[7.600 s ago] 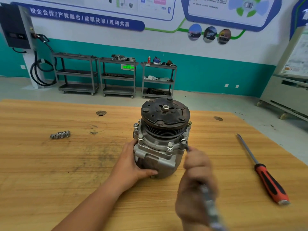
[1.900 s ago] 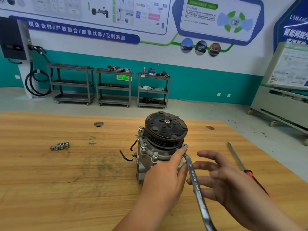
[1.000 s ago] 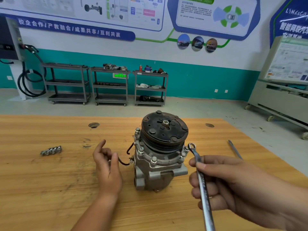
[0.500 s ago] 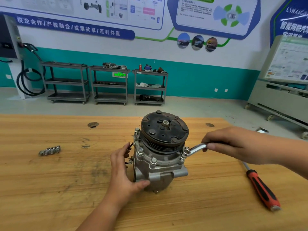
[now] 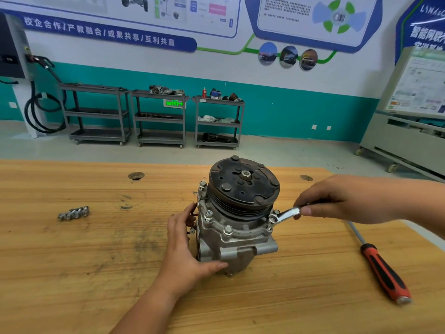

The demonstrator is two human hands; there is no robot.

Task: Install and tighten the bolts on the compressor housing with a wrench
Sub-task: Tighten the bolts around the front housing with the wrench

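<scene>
Wrench [image 5: 285,215] now lies level, ring end dropped over the right-side flange bolt [image 5: 272,218]; a second ago it stood upright.
Rough-cast grey compressor housing [image 5: 231,247], capped by a dark ribbed pulley [image 5: 243,186], stands mid-table [image 5: 72,273] on scuffed wood. Left hand [image 5: 186,251] cups its left side, thumb curled across the front. Right hand [image 5: 344,201] pinches the flat steel shank. Loose bolts [image 5: 74,212] lie toward the left edge, and a red-and-black screwdriver [image 5: 385,273] lies near the right edge.

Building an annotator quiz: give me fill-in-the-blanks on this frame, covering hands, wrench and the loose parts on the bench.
The right hand holds the wrench, its ring end on a bolt at the ____ side of the compressor.
The left hand grips the compressor, which stands with its pulley facing ____.
Loose bolts lie on the table to the compressor's ____.
The screwdriver is touched by ____ hand.
Missing: right; up; left; neither.
</scene>
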